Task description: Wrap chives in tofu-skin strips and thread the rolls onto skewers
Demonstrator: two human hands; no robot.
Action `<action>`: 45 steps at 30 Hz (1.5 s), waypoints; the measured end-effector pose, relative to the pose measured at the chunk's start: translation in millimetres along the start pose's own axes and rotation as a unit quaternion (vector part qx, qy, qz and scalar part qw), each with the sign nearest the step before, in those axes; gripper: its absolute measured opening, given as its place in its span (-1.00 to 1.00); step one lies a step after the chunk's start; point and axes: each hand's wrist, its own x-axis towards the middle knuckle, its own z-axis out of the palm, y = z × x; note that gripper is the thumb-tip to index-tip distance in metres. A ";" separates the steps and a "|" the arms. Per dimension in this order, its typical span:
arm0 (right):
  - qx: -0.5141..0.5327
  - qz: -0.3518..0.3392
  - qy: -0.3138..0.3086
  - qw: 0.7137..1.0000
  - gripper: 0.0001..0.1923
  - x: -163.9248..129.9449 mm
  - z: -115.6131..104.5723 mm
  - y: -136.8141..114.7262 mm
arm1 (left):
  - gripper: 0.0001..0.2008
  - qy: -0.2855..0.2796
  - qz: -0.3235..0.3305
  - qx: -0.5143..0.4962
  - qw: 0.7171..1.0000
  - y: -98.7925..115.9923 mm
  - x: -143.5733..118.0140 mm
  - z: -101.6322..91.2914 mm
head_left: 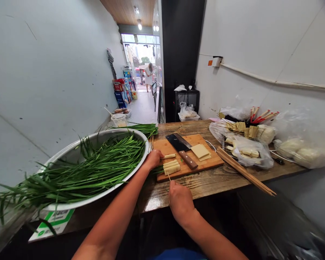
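Our left hand point(154, 159) rests at the near-left corner of the cutting board point(188, 156), fingers closed around a pale roll point(169, 156) lying on the wood. Just beside it sit more stacked rolls point(172, 167). Our right hand point(181, 200) hovers over the tabletop point(206, 182) edge, fingers pinched on a thin skewer point(168, 176) that points up at the stack. A cleaver point(182, 149) lies across the board beside flat tofu sheets point(200, 151) — and a metal basin point(70, 151) of green chives point(97, 166) sits left.
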 end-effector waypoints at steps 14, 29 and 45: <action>0.251 0.062 0.087 0.962 -0.79 12.8 35.9 -1.2 | -0.74 -0.042 0.032 0.086 0.995 2.5 4.1 -8.0; 0.229 0.058 0.063 0.970 -0.76 13.5 42.2 -2.9 | -0.71 -0.073 -0.005 0.107 0.992 18.0 3.1 -17.9; 0.186 0.064 0.035 0.980 -0.78 20.2 30.5 -4.0 | -0.72 -0.064 0.009 0.088 0.994 8.9 5.9 -13.8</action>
